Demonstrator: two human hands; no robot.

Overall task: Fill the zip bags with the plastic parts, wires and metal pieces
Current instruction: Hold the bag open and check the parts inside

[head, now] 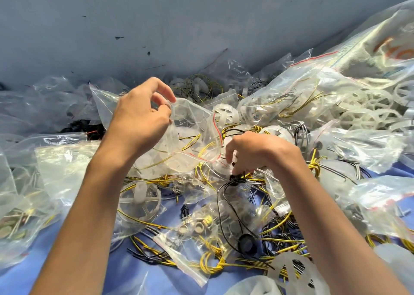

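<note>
My left hand [141, 120] pinches the rim of a clear zip bag [192, 138] with a red seal line and holds it up, mouth open toward the right. White plastic and a yellow wire show through it. Just right of the bag's mouth, my right hand [253, 153] pinches a knotted black wire bundle [237, 179] low over the heap. The wire trails down to a round black part [246, 243]. Loose yellow wires [210, 261], white plastic wheels [140, 201] and a small bag of metal pieces [199, 225] lie below the hands.
Filled zip bags are heaped at the left [56, 167] and right [336, 106], with a large bag of white wheels [376, 106] at the far right. All of it lies on a blue sheet [100, 267]. A blue-grey wall [156, 25] stands behind.
</note>
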